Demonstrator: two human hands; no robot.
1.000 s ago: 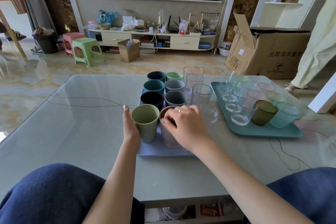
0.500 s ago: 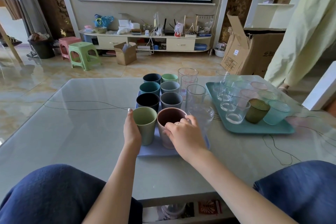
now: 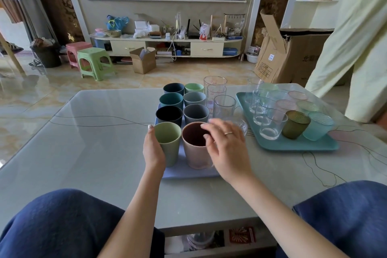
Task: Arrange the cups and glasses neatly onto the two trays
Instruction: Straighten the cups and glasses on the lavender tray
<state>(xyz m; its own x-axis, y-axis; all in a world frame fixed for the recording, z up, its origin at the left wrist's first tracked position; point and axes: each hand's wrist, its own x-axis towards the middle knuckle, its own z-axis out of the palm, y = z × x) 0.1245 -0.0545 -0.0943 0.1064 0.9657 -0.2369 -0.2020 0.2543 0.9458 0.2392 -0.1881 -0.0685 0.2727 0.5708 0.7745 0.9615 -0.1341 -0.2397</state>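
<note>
- The right hand (image 3: pixel 225 146) was seen lifted off the pink cup (image 3: pixel 196 148), whose rim had been gripped half a second earlier; its fingers were now spread and relaxed above the cup's right side, with nothing held.
- The left hand (image 3: pixel 152 148) was kept curled around the left side of the light green cup (image 3: pixel 168 142), as in the earlier frame.
- Both cups were stood upright, just beside each other, at the near end of the lavender tray (image 3: pixel 188 173), unchanged in place.
- Behind them, six more cups in dark, grey, teal and green tones were ranged in two columns on the same tray; the dark cup (image 3: pixel 169 115) and the grey cup (image 3: pixel 196 113) were nearest.
- Tall clear glasses (image 3: pixel 224 105) were lined up along the tray's right side, and a low clear glass (image 3: pixel 238 124) was partly hidden behind the right hand.
- To the right, the teal tray (image 3: pixel 297 145) was filled with clear and tinted glasses, an olive glass (image 3: pixel 295 124) among them at its near edge.
- Both trays were rested on the glass-topped table (image 3: pixel 94 148).
- At far right, a person in pale yellow clothing (image 3: pixel 356 48) was shown nearer than before.
</note>
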